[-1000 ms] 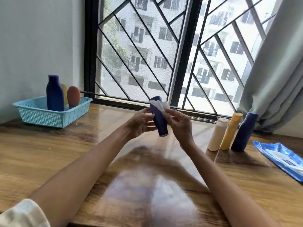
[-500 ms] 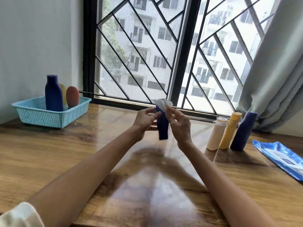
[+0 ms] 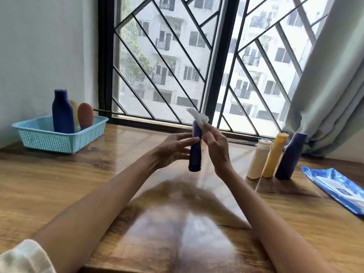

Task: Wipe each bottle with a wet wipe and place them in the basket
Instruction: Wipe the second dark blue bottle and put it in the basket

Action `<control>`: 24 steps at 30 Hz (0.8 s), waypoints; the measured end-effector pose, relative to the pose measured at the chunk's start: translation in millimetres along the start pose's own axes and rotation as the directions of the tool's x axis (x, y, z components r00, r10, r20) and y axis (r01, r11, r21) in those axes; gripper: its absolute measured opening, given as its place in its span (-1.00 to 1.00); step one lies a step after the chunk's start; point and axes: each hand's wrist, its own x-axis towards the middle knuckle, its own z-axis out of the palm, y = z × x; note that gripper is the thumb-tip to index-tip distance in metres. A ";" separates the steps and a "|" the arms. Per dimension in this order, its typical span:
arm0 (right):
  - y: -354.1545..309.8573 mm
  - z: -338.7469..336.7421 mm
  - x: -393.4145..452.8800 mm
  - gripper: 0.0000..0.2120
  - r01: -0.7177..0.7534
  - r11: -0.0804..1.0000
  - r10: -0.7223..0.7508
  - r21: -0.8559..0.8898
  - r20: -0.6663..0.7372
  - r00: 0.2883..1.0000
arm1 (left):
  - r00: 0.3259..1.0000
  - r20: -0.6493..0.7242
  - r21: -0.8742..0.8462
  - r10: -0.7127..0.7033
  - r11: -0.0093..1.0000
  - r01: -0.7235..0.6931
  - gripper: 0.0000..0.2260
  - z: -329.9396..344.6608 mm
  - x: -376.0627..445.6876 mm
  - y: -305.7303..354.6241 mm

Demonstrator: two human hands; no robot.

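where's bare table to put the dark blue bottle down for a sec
Bare wood lies between the light blue plastic basket and the hands, and across the near table under the forearms. It is crowded on the right: the cream bottle, yellow bottle and dark blue bottle beside the blue wipes pack.

Two bare forearms reach in from the lower edge of the view, uncovered from elbow to wrist. The left hand and right hand wear no gloves. A cream, softly checked sleeve covers the left upper arm, well back from the hands, its edge ending by the elbow.
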 end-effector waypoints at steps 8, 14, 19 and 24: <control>-10.8 13.7 -13.6 -0.70 0.046 0.997 -0.029 -0.065 0.237 0.971 | 0.954 -0.299 -0.182 0.013 0.981 -0.071 -0.75 -11.2 2.9 5.3; 0.8 16.3 -13.0 -0.89 0.303 0.884 -0.208 -0.357 0.280 0.937 | 0.835 -0.549 -0.247 -0.042 0.962 -0.114 -0.92 -23.9 4.1 6.7; 2.8 18.1 -11.6 -0.95 0.192 0.916 -0.120 -0.351 0.217 0.969 | 0.795 -0.606 -0.262 -0.006 0.946 -0.192 -0.89 -29.3 5.6 5.0; 3.7 17.3 -14.2 -0.89 -0.270 0.955 0.257 0.123 0.110 0.960 | 0.798 -0.589 -0.202 0.127 0.933 -0.298 -0.74 -15.8 7.7 6.6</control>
